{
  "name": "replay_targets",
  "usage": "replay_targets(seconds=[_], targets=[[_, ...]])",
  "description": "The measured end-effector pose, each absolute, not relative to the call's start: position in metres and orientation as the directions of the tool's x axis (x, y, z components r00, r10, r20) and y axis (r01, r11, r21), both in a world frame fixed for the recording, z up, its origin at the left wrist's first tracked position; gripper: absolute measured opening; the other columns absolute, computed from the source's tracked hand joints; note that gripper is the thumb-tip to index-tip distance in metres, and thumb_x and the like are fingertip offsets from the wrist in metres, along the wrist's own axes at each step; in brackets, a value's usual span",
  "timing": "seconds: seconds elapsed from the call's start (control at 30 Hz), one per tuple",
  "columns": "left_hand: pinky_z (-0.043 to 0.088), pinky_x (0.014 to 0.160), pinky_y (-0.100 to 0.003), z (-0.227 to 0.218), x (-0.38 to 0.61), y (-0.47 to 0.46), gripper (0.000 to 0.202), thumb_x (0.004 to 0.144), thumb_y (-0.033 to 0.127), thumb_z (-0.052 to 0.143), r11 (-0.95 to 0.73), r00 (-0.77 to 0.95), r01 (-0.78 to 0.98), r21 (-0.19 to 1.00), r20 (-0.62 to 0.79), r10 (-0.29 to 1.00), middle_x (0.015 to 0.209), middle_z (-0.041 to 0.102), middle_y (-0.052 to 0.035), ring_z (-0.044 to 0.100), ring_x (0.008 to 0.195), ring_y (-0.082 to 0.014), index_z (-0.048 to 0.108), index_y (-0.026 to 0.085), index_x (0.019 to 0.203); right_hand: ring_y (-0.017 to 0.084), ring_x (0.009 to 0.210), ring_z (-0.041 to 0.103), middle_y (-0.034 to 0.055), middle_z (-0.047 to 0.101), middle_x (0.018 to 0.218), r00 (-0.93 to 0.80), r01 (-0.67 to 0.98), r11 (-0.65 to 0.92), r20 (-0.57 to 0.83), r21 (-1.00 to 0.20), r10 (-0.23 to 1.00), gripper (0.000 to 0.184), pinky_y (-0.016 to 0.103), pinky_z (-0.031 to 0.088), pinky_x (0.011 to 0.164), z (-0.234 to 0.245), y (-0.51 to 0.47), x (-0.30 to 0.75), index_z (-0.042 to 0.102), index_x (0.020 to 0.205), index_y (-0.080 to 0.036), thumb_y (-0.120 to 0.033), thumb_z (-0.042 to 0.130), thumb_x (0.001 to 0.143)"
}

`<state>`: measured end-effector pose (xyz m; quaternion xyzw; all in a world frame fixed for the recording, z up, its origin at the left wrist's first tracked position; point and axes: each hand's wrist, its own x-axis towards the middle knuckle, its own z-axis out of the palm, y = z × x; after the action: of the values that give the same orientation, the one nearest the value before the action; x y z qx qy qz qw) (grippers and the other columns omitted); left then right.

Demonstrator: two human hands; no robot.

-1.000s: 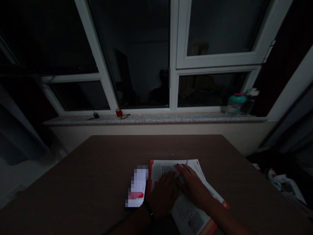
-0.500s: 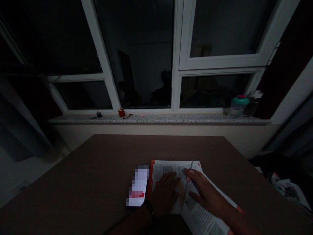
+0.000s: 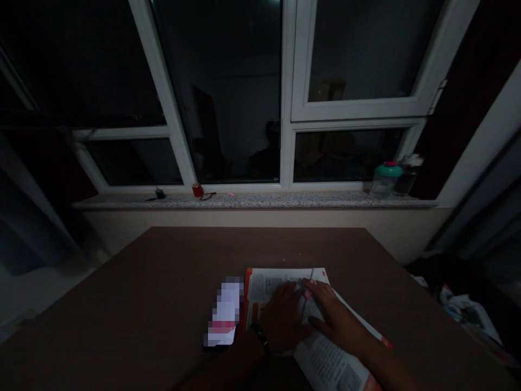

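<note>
An open book [image 3: 325,355] with printed pages and orange-red edges lies on the table in front of me. My left hand [image 3: 283,315] rests palm down on the left page near the fold, its fingers stretched out, a dark band on the wrist. My right hand [image 3: 336,315] lies over the right page, fingers extended and thumb apart. Its fingertips touch a small pink thing [image 3: 308,293] at the fold; dim light hides what kind it is. Left of the book lies a phone [image 3: 226,312] with its screen lit and blurred out.
The brown table [image 3: 142,293] reaches toward a speckled window sill [image 3: 260,201]. On the sill stand a clear bottle with a green lid [image 3: 385,182], another bottle [image 3: 408,176], and a small red object [image 3: 197,190]. Papers [image 3: 468,312] lie beyond the table's right edge.
My left hand has slid right across the left page toward the fold, closer to my right hand. My right hand stays in place on the book. The whole view has shifted slightly.
</note>
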<state>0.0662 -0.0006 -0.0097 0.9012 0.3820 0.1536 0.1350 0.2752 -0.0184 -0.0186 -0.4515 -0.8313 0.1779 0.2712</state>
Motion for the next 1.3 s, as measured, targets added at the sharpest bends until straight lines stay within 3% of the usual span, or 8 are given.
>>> replay_targets(seconds=[0.23,0.47,0.6,0.73,0.97,1.3], targets=[[0.019,0.117,-0.049,-0.015,0.064,-0.003,0.077,0.084,0.046,0.068,-0.655,0.643,0.664,0.36,0.172,0.747,0.152,0.033,-0.0157,0.024,0.142,-0.0322,0.035,0.014,0.145,0.027,0.135,0.037,0.011,0.046,0.141,-0.332,0.686,0.507,0.395,-0.522,0.856,0.06,0.052,0.03,0.115,-0.016,0.002,0.254,0.032,0.145,-0.023,-0.018,0.049,0.089],[0.018,0.117,-0.047,-0.02,0.059,-0.002,0.078,0.088,0.056,0.06,-0.668,0.657,0.657,0.35,0.17,0.735,0.153,0.032,-0.0161,0.023,0.142,-0.0314,0.034,0.012,0.146,0.03,0.127,0.044,0.0108,0.054,0.13,-0.249,0.741,0.467,0.447,-0.483,0.859,0.053,0.052,0.038,0.107,-0.022,0.022,0.238,0.038,0.143,-0.024,-0.019,0.048,0.091],[0.018,0.117,-0.048,-0.023,0.057,-0.001,0.077,0.089,0.06,0.056,-0.671,0.657,0.653,0.351,0.178,0.732,0.153,0.031,-0.0155,0.023,0.143,-0.0313,0.035,0.013,0.146,0.03,0.13,0.041,0.0115,0.05,0.136,-0.254,0.766,0.466,0.457,-0.444,0.852,0.051,0.054,0.035,0.111,-0.029,0.019,0.241,0.036,0.144,-0.023,-0.024,0.046,0.094],[0.018,0.118,-0.047,-0.024,0.058,-0.002,0.064,0.095,0.053,0.052,-0.678,0.651,0.649,0.345,0.208,0.73,0.154,0.032,-0.0124,0.023,0.143,-0.0287,0.037,0.016,0.145,0.029,0.129,0.043,0.011,0.052,0.134,-0.26,0.776,0.46,0.446,-0.43,0.856,0.05,0.054,0.029,0.115,-0.028,0.009,0.246,0.037,0.144,-0.023,-0.027,0.046,0.095],[0.021,0.117,-0.047,-0.013,0.061,-0.005,0.054,0.096,0.034,0.053,-0.655,0.643,0.681,0.327,0.159,0.749,0.153,0.033,-0.0113,0.025,0.142,-0.0273,0.039,0.016,0.144,0.028,0.132,0.039,0.0107,0.048,0.137,-0.257,0.774,0.434,0.398,-0.461,0.881,0.054,0.046,0.037,0.111,-0.027,-0.004,0.26,0.035,0.144,-0.023,-0.028,0.049,0.093],[0.019,0.117,-0.049,-0.019,0.058,-0.002,0.059,0.096,0.04,0.053,-0.661,0.656,0.673,0.331,0.146,0.741,0.156,0.028,-0.0101,0.021,0.144,-0.0283,0.033,0.018,0.147,0.027,0.14,0.03,0.0092,0.038,0.149,-0.276,0.741,0.414,0.323,-0.529,0.905,0.058,0.047,0.031,0.115,-0.036,-0.014,0.293,0.03,0.148,-0.025,-0.034,0.05,0.094]])
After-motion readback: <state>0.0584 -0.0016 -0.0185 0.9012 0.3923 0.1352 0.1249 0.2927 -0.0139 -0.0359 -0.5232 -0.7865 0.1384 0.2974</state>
